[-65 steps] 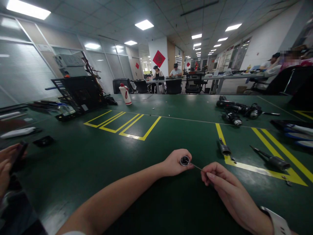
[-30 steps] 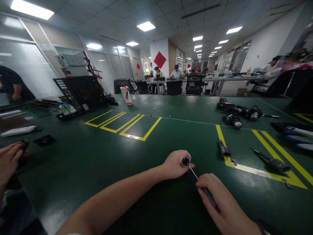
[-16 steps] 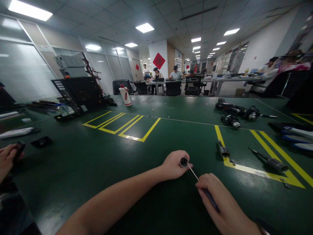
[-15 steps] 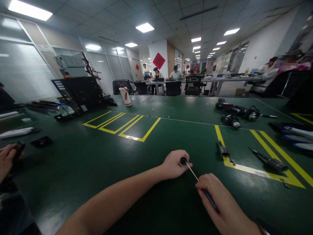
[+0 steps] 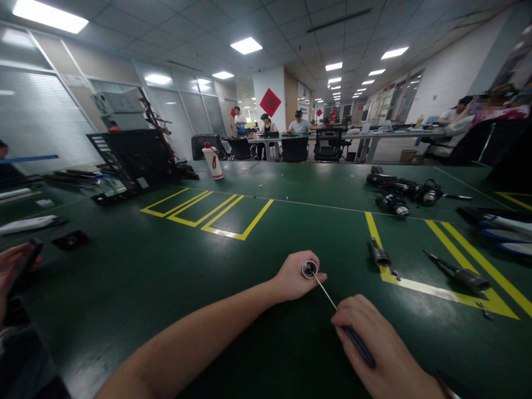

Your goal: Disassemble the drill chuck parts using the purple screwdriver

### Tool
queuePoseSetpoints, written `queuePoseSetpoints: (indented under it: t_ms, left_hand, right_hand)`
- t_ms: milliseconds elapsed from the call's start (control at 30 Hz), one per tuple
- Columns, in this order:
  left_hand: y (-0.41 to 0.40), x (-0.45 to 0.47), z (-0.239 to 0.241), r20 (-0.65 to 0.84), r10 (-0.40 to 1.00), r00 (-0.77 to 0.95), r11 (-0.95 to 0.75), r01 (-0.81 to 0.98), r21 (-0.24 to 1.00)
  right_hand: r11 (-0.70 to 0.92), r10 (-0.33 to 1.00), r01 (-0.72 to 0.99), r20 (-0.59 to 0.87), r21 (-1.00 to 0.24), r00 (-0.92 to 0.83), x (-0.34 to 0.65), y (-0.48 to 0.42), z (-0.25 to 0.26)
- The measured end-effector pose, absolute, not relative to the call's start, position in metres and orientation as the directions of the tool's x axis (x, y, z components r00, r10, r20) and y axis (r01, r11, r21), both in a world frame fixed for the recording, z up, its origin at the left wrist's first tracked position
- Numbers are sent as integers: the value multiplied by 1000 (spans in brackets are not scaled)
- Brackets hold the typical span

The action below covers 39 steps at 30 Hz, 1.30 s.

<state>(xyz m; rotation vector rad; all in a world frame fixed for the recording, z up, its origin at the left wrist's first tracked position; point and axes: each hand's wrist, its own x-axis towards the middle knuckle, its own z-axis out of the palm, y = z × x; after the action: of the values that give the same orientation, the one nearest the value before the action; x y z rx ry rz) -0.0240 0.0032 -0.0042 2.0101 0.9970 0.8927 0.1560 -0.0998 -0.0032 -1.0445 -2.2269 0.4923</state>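
Note:
My left hand (image 5: pixel 296 277) is wrapped round a hollow metal cylindrical part (image 5: pixel 308 269), its open end facing up and toward me. In my right hand (image 5: pixel 366 332) is a screwdriver (image 5: pixel 359 346) with a dark handle and a long thin shaft. The shaft's tip reaches the open mouth of the part; how deep it goes inside is hard to see. To the right lie two similar metal parts with shafts, one cup-shaped (image 5: pixel 380 255) and one longer (image 5: pixel 471 279). Tiny metal pieces (image 5: pixel 396 275) rest near them.
Yellow tape lines (image 5: pixel 224 235) mark the green table (image 5: pixel 174 271). Black tools (image 5: pixel 403 191) lie at the back right, blue-and-white items (image 5: pixel 513 235) at the right edge. A white bottle (image 5: pixel 213 160) stands at the back. Another person's hand (image 5: pixel 16 266) holds a dark object at far left.
My left hand has tilted and shifted the metal part slightly up and left. The screwdriver stays at its mouth, its handle slightly turned in my right hand.

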Motion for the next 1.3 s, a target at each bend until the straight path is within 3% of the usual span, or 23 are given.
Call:
queuePoseSetpoints:
  t_ms: [367, 533, 667, 800, 1000, 1300]
  left_hand:
    - [7, -26, -11, 286, 858, 428, -421, 265, 867]
    - [8, -26, -12, 261, 859, 440, -415, 300, 859]
    - [5, -26, -6, 250, 838, 485, -471, 410, 781]
    - [-8, -21, 7, 181, 740, 647, -565, 454, 689]
    - [-39, -13, 26, 28, 667, 744, -464, 386, 798]
    - [-46, -15, 37, -103, 586, 803, -430, 417, 801]
  right_hand:
    - [646, 763, 538, 443, -542, -470, 155, -102, 7]
    - [656, 753, 521, 517, -546, -406, 158, -105, 3]
    - [604, 792, 549, 516, -578, -328, 159, -102, -5]
    - [531, 839, 568, 485, -629, -246, 156, -94, -11]
    - [530, 841, 533, 487, -659, -235, 153, -92, -13]
    - [573, 817, 478, 509, -665, -271, 155, -93, -8]
